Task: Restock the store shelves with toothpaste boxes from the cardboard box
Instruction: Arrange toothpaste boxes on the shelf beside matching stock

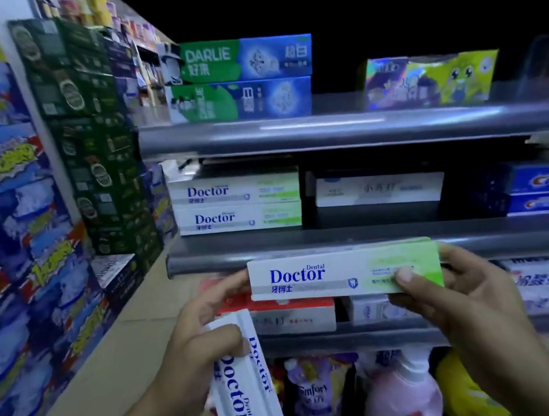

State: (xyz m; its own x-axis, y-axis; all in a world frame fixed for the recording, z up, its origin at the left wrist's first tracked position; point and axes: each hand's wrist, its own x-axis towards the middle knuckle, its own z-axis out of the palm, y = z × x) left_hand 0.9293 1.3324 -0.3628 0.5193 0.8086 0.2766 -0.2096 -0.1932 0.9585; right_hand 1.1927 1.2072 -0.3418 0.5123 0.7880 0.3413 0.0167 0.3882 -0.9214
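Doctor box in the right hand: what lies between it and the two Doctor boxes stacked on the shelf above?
In the head view, only the grey shelf edge separates the held box from the stacked pair; nothing else sits between them.

A: Left hand [196, 344]?
B: Forearm enters from 7 o'clock. Thumb curled across upright toothpaste box [249, 397]; fingers extend toward 1 o'clock.
A: Right hand [473, 305]?
B: Forearm enters from 5 o'clock. Thumb and fingers pinch level toothpaste box [307, 275] at its 3 o'clock end.

Held boxes [341, 273] read "Doctor Dental"; top-shelf boxes [244, 58] "DARLIE".
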